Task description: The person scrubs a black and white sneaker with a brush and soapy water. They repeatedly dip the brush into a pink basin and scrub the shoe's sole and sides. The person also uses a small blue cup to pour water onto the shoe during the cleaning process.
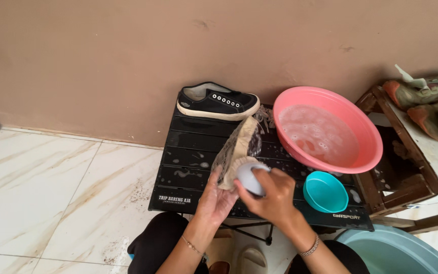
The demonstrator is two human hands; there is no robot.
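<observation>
Head view shows us our left hand [218, 200] cupping a soapy shoe [239, 149] from below, sole turned up, over the black tabletop [188, 152]. Our right hand [269, 195] is wrapped around a pale rounded brush [251, 177], pressed against the shoe's heel end; its bristles are hidden, so we take it for a brush. A second black shoe [218, 100] sits at the tabletop's far edge by the wall. To the right stand a pink basin [330, 96] of sudsy water and, nearer us, a small teal bowl [324, 192].
</observation>
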